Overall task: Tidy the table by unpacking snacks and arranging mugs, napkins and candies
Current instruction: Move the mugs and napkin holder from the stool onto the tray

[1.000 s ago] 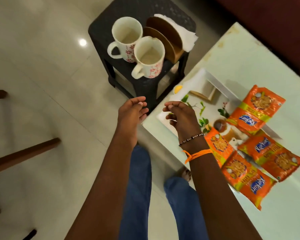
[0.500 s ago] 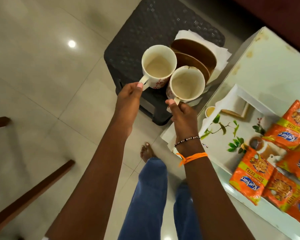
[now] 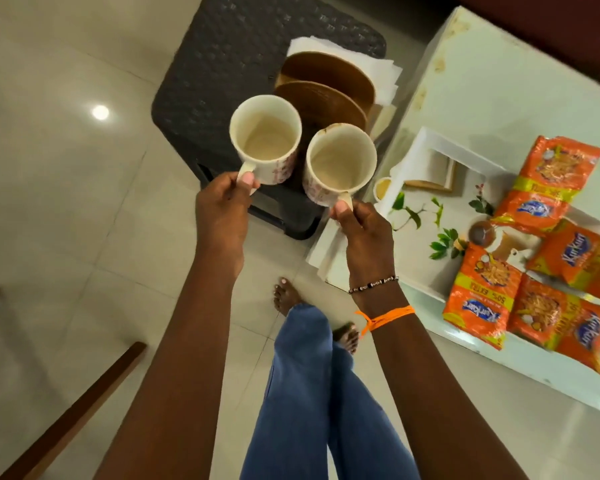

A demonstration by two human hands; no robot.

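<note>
My left hand [image 3: 222, 206] grips the handle of a cream ceramic mug with red floral print [image 3: 265, 140], held upright above the dark woven-pattern plastic stool [image 3: 222, 64]; my right hand [image 3: 364, 230] pinches the handle of a second, matching cream mug [image 3: 340, 161], just beside the first, rims near but apart; behind both, a brown wooden napkin holder with white paper napkins [image 3: 326, 77] stands on the stool; right again, a white tray with leaf print [image 3: 426, 216] on the pale table [image 3: 499, 81]; four orange snack packets [image 3: 482, 299], print blurred, possibly overlapping the tray.
</note>
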